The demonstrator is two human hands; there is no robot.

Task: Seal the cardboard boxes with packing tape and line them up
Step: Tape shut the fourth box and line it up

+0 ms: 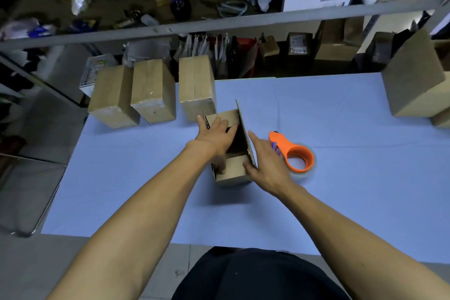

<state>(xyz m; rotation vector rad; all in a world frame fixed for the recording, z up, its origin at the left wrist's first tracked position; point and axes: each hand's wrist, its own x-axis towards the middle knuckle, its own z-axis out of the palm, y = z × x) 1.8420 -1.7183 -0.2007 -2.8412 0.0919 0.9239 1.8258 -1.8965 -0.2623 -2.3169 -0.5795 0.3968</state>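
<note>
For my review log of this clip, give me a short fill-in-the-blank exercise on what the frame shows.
1. The tape dispenser on the table is coloured ____.
2. The number of closed boxes lined up at the table's far left is ____.
3. The left hand presses a flap of the open box while the right hand holds the ____ flap.

Missing words: orange; three; upright

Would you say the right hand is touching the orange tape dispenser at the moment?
Apart. The head view shows the right hand pressed against the open box's upright flap, with blue tabletop between it and the tape dispenser.
</note>
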